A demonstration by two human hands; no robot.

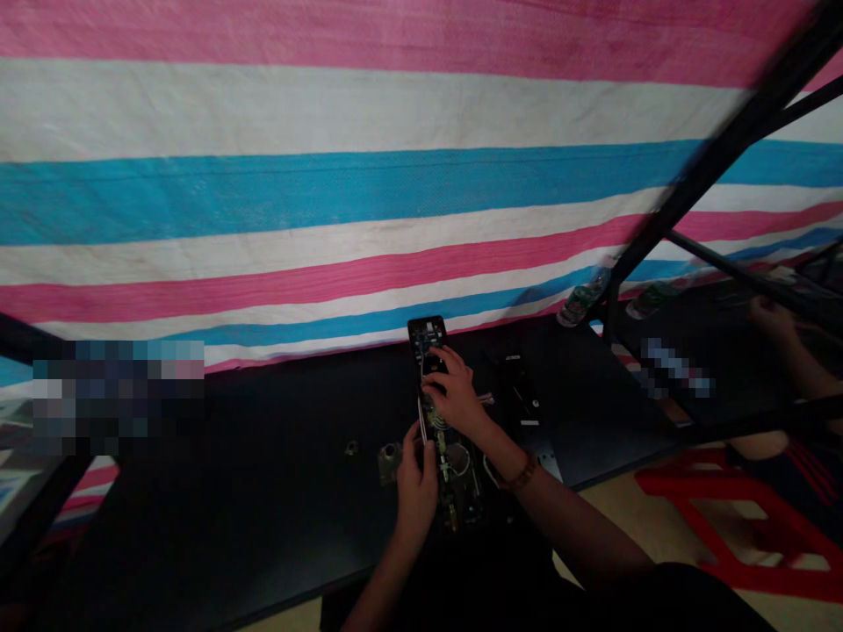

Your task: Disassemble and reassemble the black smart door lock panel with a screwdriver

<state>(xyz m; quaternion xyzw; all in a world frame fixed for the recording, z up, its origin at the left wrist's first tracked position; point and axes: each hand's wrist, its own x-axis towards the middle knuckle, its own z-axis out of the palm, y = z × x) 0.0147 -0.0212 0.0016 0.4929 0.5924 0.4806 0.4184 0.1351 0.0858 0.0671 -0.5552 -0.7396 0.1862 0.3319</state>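
An opened black device casing (426, 331) with circuit boards and wires lies lengthwise before me on the dark table. My right hand (454, 391) reaches over its upper part, thumb and fingertips drawn together at the board's left side. Whatever is between those fingertips is too small and dark to make out. A thin white wire (422, 420) runs down the casing's left edge. Lower down, my left hand (418, 478) has thumb and forefinger around the end of this wire. Below my hands lie yellowish metal parts (451, 513) and a loop of pale wire (459, 460).
Left of the device are a small squarish metal part (390, 463) and a smaller piece (351, 448). On the right lies a black panel (520, 391). A plastic bottle (583, 298) stands by the black frame post (659, 226). Another person's arm (800, 351) and a red stool (698, 505) are farther right.
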